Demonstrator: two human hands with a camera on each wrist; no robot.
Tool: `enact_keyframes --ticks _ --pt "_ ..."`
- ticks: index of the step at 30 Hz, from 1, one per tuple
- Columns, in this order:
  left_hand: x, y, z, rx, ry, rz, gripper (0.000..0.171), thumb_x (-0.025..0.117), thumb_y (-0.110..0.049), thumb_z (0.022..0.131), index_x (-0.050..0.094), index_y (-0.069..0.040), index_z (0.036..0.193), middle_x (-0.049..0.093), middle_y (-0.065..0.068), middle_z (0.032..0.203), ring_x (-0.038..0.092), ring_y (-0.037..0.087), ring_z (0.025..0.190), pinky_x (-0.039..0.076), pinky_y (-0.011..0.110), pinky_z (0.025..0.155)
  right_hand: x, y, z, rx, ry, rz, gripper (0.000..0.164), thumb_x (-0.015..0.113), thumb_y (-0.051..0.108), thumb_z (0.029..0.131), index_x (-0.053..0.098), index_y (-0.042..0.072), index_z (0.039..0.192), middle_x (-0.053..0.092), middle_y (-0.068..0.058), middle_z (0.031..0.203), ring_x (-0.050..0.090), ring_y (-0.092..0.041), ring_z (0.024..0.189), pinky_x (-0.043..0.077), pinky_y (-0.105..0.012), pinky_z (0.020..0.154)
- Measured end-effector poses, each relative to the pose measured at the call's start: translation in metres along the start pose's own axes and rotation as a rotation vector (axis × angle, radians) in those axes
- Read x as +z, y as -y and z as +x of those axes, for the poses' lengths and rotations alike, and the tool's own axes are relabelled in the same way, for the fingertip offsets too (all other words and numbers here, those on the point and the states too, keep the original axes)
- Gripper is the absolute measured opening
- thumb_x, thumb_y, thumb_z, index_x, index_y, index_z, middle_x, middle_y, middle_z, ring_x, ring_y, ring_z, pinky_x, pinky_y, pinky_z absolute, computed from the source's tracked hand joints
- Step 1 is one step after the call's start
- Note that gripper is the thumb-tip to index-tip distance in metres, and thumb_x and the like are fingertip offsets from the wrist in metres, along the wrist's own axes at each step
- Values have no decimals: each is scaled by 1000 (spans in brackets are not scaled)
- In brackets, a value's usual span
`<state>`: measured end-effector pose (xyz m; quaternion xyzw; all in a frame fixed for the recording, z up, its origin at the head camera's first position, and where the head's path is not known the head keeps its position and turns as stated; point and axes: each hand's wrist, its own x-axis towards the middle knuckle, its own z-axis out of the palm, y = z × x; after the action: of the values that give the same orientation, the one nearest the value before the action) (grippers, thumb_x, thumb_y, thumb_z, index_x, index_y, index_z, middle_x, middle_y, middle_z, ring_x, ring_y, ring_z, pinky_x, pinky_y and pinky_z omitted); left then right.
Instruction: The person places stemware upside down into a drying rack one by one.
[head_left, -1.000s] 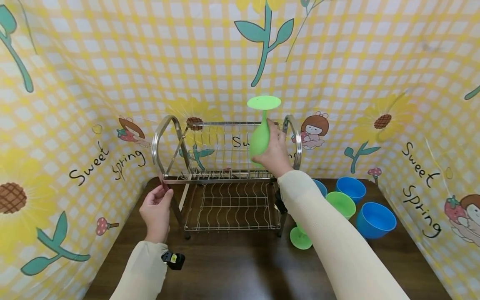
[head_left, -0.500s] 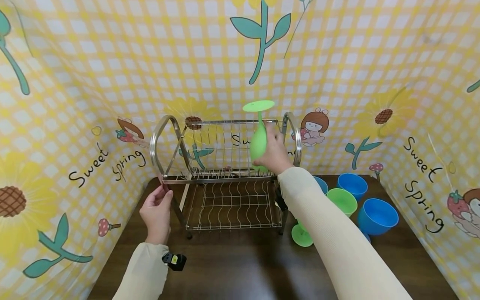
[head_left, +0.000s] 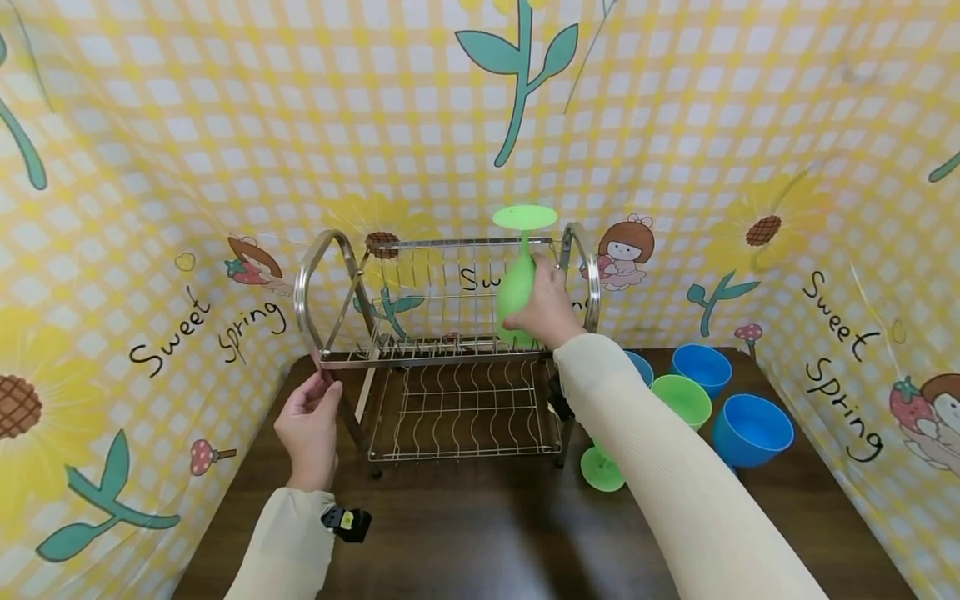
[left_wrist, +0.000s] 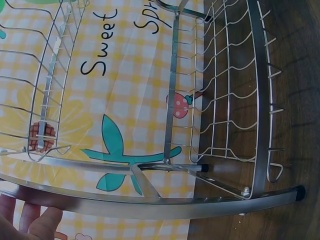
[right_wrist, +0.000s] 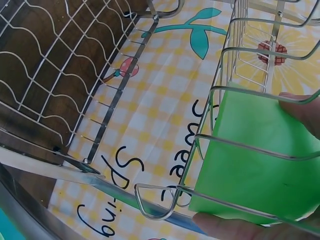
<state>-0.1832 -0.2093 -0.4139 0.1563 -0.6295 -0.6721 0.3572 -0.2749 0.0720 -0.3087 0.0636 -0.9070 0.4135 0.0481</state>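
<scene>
Upside down over the right end of the upper rack tier, a green plastic goblet (head_left: 514,293) is gripped around its bowl by my right hand (head_left: 551,304). Its round base points up. In the right wrist view the goblet's rim side (right_wrist: 260,155) sits against the wires of the upper tier. The metal two-tier dish rack (head_left: 435,360) stands on the table. At its left side my left hand (head_left: 309,425) holds the upright of the frame; the left wrist view shows fingers (left_wrist: 37,220) against the metal bar.
Right of the rack stand two blue goblets (head_left: 752,431) (head_left: 702,369), a green goblet (head_left: 681,402), and a partly hidden blue one (head_left: 640,367). A green base (head_left: 602,469) shows beside my right sleeve. Checked cloth (head_left: 420,125) surrounds the dark wooden table (head_left: 450,533).
The right hand has lowered the green goblet slightly onto or close to the upper tier. The left hand keeps its hold on the rack, and the head view has shifted a little.
</scene>
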Motion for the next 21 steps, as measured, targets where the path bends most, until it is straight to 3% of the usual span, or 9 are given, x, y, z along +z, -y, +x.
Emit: enact_keyframes --ticks 10,14,18,21 --pt "5 -2 -1 20 11 10 29 70 5 82 63 15 109 62 -14 76 55 0 67 46 9 62 -6 0 -6 16 11 -4 109 84 8 70 10 5 151 23 -28 142 42 -43 122 44 -52 96" --pt "2 1 -2 69 16 97 29 69 2 83 64 13 110 60 -18 78 54 -2 68 45 9 62 -10 4 -19 -13 18 -61 103 80 11 76 9 7 151 24 -31 139 45 -46 116 47 -54 91" --pt "-4 9 -3 139 14 187 29 69 -2 85 66 8 112 58 -22 83 55 -4 70 44 8 64 -12 8 -44 -91 7 -118 92 76 16 81 16 8 151 26 -30 137 50 -45 109 50 -52 83" --pt "-7 14 -4 171 17 184 28 68 -2 86 66 7 113 59 -23 86 56 -4 72 44 9 65 -13 5 -64 -225 -59 -158 80 75 18 82 30 5 147 33 -28 135 50 -42 109 50 -51 83"
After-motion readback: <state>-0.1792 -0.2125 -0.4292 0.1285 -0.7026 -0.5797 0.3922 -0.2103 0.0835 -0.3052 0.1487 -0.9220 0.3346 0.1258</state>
